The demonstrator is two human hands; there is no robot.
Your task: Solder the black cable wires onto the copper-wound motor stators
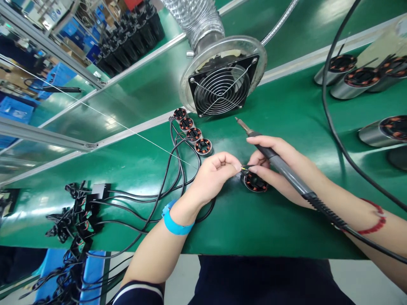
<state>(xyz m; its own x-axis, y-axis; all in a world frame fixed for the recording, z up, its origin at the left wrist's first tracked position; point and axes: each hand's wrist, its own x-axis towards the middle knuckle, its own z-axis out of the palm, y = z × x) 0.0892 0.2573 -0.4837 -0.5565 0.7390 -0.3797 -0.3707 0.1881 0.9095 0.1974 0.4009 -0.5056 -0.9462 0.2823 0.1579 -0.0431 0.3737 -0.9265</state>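
My right hand (282, 169) is closed around a grey soldering iron (282, 165), whose tip points up and left toward the fan. Its thumb and a finger also pinch near thin wires at a small motor stator (254, 181) with copper windings. My left hand (219, 173) is closed, thumb and forefinger pinching a thin wire with a yellow-green part (244, 168) just above that stator. A black cable (206, 212) passes beneath my left wrist. Several similar stators (202, 146) stand in a row beyond my left hand, with black cables attached.
A round fume extractor fan (221, 91) with a silver duct (200, 21) stands ahead. Larger metal-cased stators (352, 82) are at the right, near a hanging black cable (327, 93). Black boxes with circuit boards (85, 216) and coiled cables lie left. A thin pale strand (133, 131) crosses the left.
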